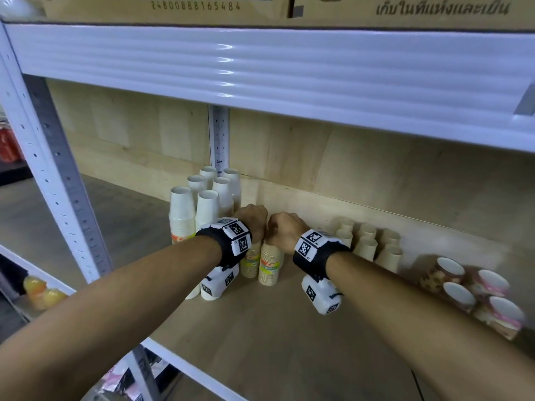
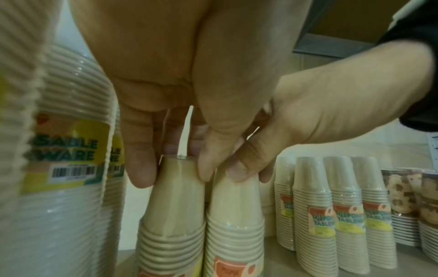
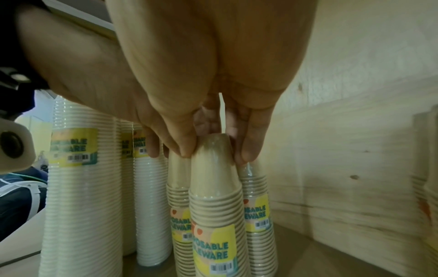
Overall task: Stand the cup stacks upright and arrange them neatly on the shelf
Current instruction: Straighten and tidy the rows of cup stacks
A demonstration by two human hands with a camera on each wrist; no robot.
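Observation:
Two beige wrapped cup stacks stand upright side by side in the middle of the wooden shelf (image 1: pixel 260 328). My left hand (image 1: pixel 252 221) (image 2: pixel 175 165) pinches the top of the left stack (image 1: pixel 250 263) (image 2: pixel 173 196) from above. Right beside it, my right hand (image 1: pixel 285 230) (image 3: pixel 217 148) pinches the top of the right stack (image 1: pixel 270 267) (image 3: pixel 213 187) the same way. A third beige stack (image 3: pixel 257 202) stands just behind the right one. Both stacks' bases rest on the shelf board, and the hands nearly touch each other.
Tall white cup stacks (image 1: pixel 202 198) stand upright to the left and behind. More beige stacks (image 1: pixel 367 244) stand to the right. Patterned cup stacks (image 1: pixel 463 287) lie on their sides at the far right. The upper shelf beam (image 1: pixel 260 70) hangs low overhead.

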